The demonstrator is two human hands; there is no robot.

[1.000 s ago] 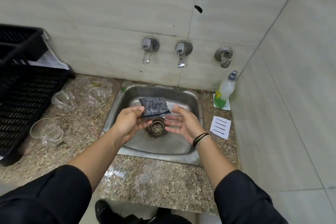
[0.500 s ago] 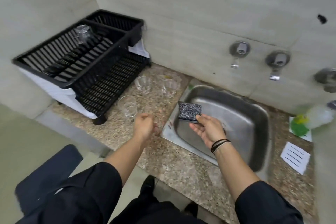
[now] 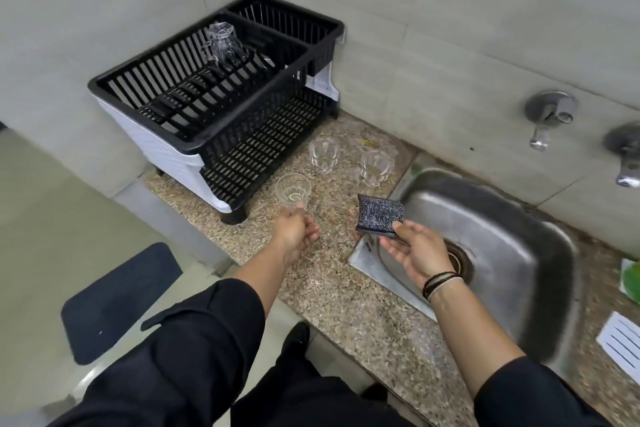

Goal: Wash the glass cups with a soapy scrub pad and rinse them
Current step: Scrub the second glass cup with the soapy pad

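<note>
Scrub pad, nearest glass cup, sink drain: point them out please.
scrub pad (image 3: 379, 217), head view, middle of its dark face.
nearest glass cup (image 3: 293, 190), head view, its clear side wall.
sink drain (image 3: 462, 262), head view, visible rim.

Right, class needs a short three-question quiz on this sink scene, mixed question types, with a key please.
1. True or false: the right hand holds the scrub pad.
2. How many cups stand on the counter? A) one B) three C) five
3. Fill in: one cup sits upside down in the ____.

Key:
1. True.
2. B: the near cup at the left hand, the middle cup and the cup by the sink.
3. Rack.
</note>
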